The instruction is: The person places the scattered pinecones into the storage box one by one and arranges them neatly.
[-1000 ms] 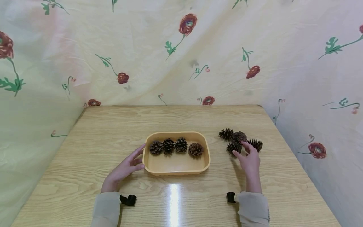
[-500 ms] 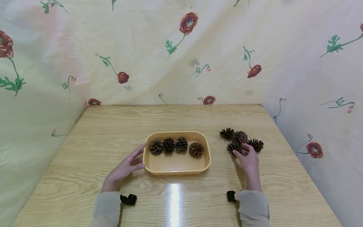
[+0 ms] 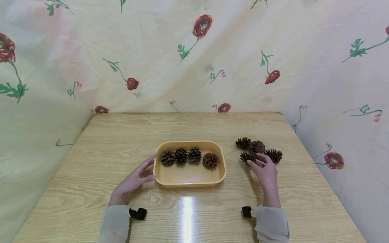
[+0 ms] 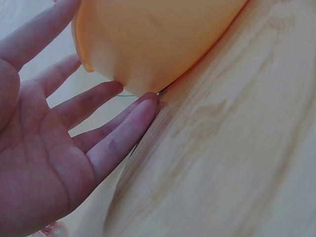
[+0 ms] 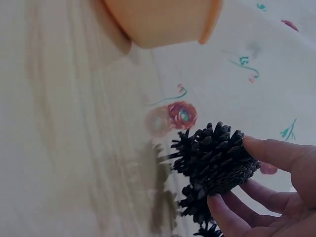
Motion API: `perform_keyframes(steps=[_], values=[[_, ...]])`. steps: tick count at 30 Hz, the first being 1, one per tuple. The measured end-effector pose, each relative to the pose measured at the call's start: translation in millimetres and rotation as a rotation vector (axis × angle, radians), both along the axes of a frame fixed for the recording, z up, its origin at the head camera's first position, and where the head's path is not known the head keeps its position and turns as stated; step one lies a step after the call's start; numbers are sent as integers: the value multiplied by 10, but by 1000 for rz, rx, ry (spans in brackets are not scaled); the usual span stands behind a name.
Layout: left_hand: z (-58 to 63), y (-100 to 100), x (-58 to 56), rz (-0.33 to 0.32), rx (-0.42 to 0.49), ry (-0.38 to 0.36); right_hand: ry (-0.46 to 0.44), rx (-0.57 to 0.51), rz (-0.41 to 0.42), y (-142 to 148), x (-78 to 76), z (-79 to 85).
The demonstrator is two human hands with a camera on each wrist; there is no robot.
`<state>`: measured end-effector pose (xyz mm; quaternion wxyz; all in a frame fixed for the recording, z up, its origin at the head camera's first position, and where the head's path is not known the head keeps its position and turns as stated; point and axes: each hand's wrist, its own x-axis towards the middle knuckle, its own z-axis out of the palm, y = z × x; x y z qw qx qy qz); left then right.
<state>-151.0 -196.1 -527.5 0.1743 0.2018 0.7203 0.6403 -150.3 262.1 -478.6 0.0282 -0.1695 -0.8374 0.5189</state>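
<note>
My right hand (image 3: 267, 171) pinches a dark brown pine cone (image 3: 247, 157) between thumb and fingers at the right side of the table. In the right wrist view that pine cone (image 5: 219, 158) shows its scales, with more cones behind and below it. My left hand (image 3: 133, 179) rests its extended fingers against the left end of a yellow-orange container (image 3: 185, 174). The left wrist view shows the fingers (image 4: 111, 143) touching the container's outer wall (image 4: 158, 39), low near the table. Several pine cones lie in a row along the far side inside the container.
Beside the held cone lie other pine cones: one at the back left (image 3: 243, 143), one in the middle (image 3: 257, 146) and one to the right (image 3: 274, 156). A floral cloth (image 3: 158, 67) hangs behind the wooden table (image 3: 127, 135).
My right hand has closed in on the front pine cone and shifted it slightly left, away from the others. The left hand and the container stay where they were.
</note>
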Motion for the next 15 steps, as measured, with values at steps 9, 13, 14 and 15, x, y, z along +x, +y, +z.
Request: perform_keyframes(steps=[9,13,14,15], values=[[1,5,-1,-2,10,-2,70,-18,32,-153,89,182],[-2,4,4,-13,23,6,108,-32,50,-224,121,240],[-3,4,6,-15,26,8,115,-32,57,-242,129,251],[-5,3,7,-18,29,10,121,-33,65,-259,136,263]])
